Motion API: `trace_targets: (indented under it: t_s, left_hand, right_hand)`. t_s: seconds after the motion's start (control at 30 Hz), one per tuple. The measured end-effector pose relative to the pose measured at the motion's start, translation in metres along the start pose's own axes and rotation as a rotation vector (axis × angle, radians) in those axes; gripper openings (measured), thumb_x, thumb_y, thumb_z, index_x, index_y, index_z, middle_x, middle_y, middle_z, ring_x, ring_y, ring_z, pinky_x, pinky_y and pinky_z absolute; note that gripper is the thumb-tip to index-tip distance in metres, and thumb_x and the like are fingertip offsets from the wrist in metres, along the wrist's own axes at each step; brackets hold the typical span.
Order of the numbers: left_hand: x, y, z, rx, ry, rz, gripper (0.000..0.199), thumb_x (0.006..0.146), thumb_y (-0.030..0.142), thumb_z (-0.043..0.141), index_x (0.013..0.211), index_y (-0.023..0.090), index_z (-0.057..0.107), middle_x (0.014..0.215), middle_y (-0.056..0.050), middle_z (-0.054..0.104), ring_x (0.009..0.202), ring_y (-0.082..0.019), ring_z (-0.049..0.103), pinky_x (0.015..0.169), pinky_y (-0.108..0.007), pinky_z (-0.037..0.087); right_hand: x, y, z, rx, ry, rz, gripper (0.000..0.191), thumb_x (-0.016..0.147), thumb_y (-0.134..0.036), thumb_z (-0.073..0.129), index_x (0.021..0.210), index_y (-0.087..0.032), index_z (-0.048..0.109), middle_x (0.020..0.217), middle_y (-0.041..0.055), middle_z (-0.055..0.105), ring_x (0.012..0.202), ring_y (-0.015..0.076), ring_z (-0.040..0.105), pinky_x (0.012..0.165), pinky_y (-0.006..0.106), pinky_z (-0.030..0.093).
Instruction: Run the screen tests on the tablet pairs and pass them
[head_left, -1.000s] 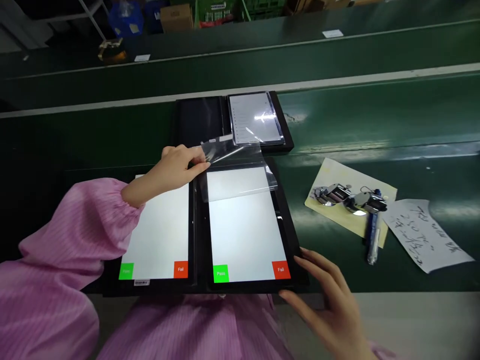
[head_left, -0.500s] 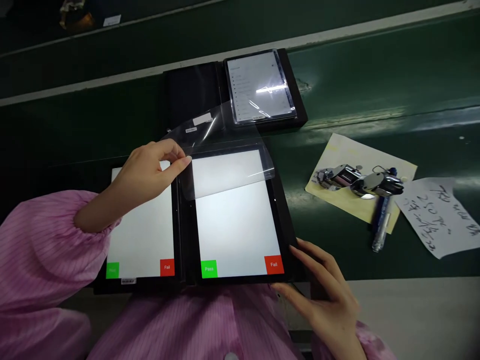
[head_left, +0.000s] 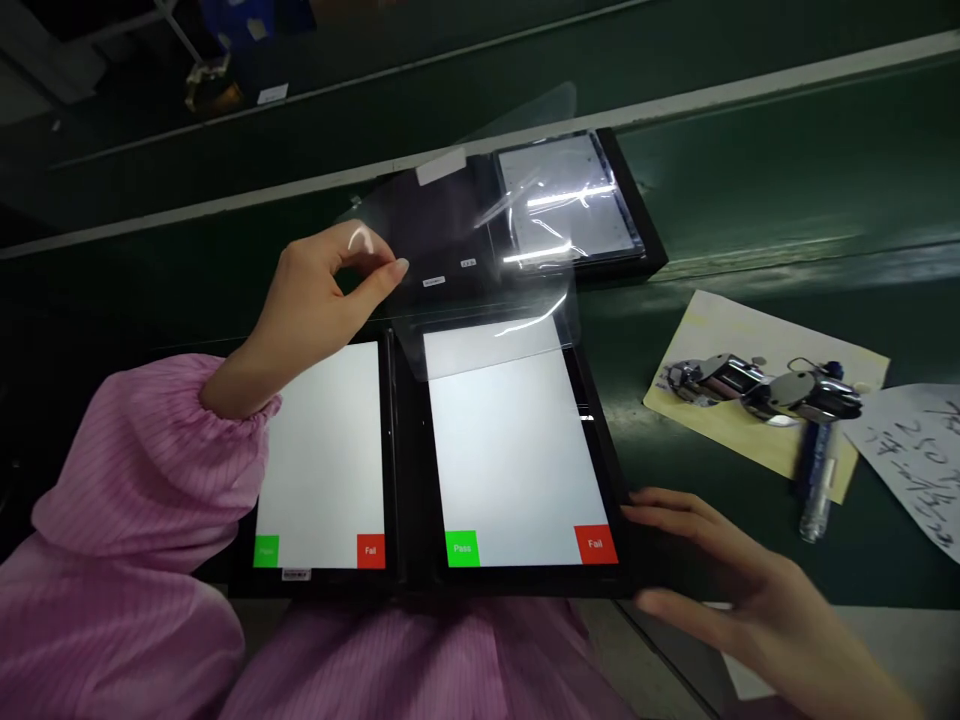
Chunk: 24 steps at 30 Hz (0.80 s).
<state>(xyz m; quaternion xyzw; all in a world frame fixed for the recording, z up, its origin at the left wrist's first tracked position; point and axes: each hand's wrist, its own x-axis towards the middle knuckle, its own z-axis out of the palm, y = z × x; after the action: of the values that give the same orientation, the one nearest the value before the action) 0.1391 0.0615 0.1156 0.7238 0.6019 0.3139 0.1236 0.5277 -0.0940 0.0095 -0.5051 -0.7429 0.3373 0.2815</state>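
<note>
My left hand pinches the left edge of a clear plastic film between thumb and forefinger. The film carries small white labels; its lower end overlaps the top of the right tablet, while its upper part stands raised. That tablet's lit white screen has a green Pass box and a red Fail box. Beside it on the left, a second tablet shows the same white screen, partly behind my left sleeve. My right hand, thumb and fingers apart, is by the right tablet's lower right corner; whether the fingertips touch it is unclear.
Behind the film, another tablet lies in a dark case on the green bench. To the right, two metal tally counters and a pen rest on yellowish paper. A handwritten white sheet lies beside them.
My left hand has risen with the film, lifting more of it off the right tablet. My right hand has loosened from the tablet's corner. The view has shifted left.
</note>
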Motion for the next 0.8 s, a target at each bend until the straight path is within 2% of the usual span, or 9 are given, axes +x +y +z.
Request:
trace_targets:
  t_s: [0.13,0.27,0.33,0.43,0.5,0.57,0.63,0.73,0.8]
  left_hand:
    - [-0.002,0.003,0.0,0.008,0.03,0.074,0.013,0.096,0.036,0.073,0.088,0.027,0.072,0.091,0.001,0.077,0.093,-0.02,0.075,0.075,-0.031,0.058]
    - [-0.006,0.005,-0.003,0.051,0.057,0.091,0.014,0.097,0.038,0.071,0.089,0.026,0.073,0.091,0.002,0.077,0.091,-0.018,0.074,0.083,-0.031,0.06]
    - [-0.006,0.006,-0.006,0.079,0.062,0.078,0.016,0.098,0.038,0.069,0.089,0.026,0.073,0.089,0.002,0.076,0.09,-0.018,0.074,0.088,-0.032,0.06]
    - [-0.012,0.004,-0.012,0.049,0.069,0.1,0.018,0.098,0.039,0.067,0.091,0.024,0.074,0.089,0.001,0.077,0.088,-0.018,0.075,0.09,-0.033,0.061]
    - [-0.026,0.003,-0.014,-0.007,0.052,0.154,0.017,0.101,0.036,0.064,0.093,0.024,0.072,0.09,0.001,0.079,0.085,-0.018,0.077,0.1,-0.038,0.061]
    - [-0.048,0.003,-0.014,-0.095,-0.087,0.291,0.017,0.105,0.035,0.059,0.098,0.026,0.071,0.096,0.001,0.082,0.09,-0.018,0.08,0.121,-0.048,0.048]
    - [-0.076,0.005,-0.01,-0.164,-0.372,0.468,0.021,0.105,0.044,0.059,0.111,0.027,0.07,0.114,-0.003,0.083,0.107,-0.023,0.08,0.135,-0.058,0.023]
    - [-0.113,0.005,-0.005,-0.093,-0.737,0.608,0.06,0.094,0.067,0.067,0.134,0.023,0.064,0.145,-0.014,0.07,0.135,-0.035,0.067,0.135,-0.066,0.006]
    - [-0.13,-0.004,-0.01,0.022,-0.768,0.591,0.07,0.094,0.067,0.068,0.146,0.021,0.057,0.154,-0.016,0.062,0.142,-0.036,0.061,0.135,-0.066,0.009]
  right_hand:
    - [0.029,-0.023,-0.009,-0.189,0.099,-0.152,0.028,0.101,-0.055,0.066,0.12,-0.035,0.072,0.107,0.0039,0.069,0.093,0.0216,0.069,0.068,0.033,0.057]
    - [0.049,-0.062,0.023,-0.323,0.07,-0.429,0.006,0.103,-0.032,0.067,0.104,-0.026,0.068,0.092,0.003,0.065,0.081,0.0202,0.058,0.072,0.037,0.046]
    - [0.059,-0.071,0.039,-0.38,0.012,-0.521,0.014,0.103,-0.034,0.067,0.095,-0.023,0.063,0.086,0.0025,0.065,0.076,0.0205,0.056,0.07,0.038,0.042]
    - [0.079,-0.065,0.045,-0.365,0.034,-0.519,0.02,0.105,-0.038,0.064,0.092,-0.024,0.061,0.08,0.0018,0.066,0.071,0.0205,0.058,0.065,0.038,0.041]
    - [0.099,-0.052,0.035,-0.221,0.109,-0.353,0.02,0.106,-0.042,0.061,0.115,-0.025,0.064,0.081,0.0021,0.069,0.067,0.0192,0.06,0.061,0.035,0.044]
    - [0.123,-0.039,0.018,0.042,0.054,-0.1,0.052,0.107,-0.055,0.055,0.151,-0.025,0.049,0.087,0.0032,0.074,0.057,0.0164,0.058,0.052,0.032,0.045]
    - [0.147,-0.03,0.002,0.278,-0.108,0.108,0.074,0.106,-0.07,0.044,0.163,-0.023,0.036,0.091,0.0049,0.077,0.048,0.014,0.053,0.043,0.03,0.042]
    - [0.173,-0.035,-0.005,0.253,-0.253,0.133,0.069,0.105,-0.076,0.038,0.123,-0.019,0.073,0.079,0.0056,0.075,0.049,0.0142,0.056,0.043,0.029,0.042]
    - [0.175,-0.051,0.004,0.002,-0.184,-0.041,0.061,0.109,-0.065,0.041,0.082,-0.02,0.073,0.068,0.0043,0.068,0.051,0.0146,0.057,0.048,0.03,0.043]
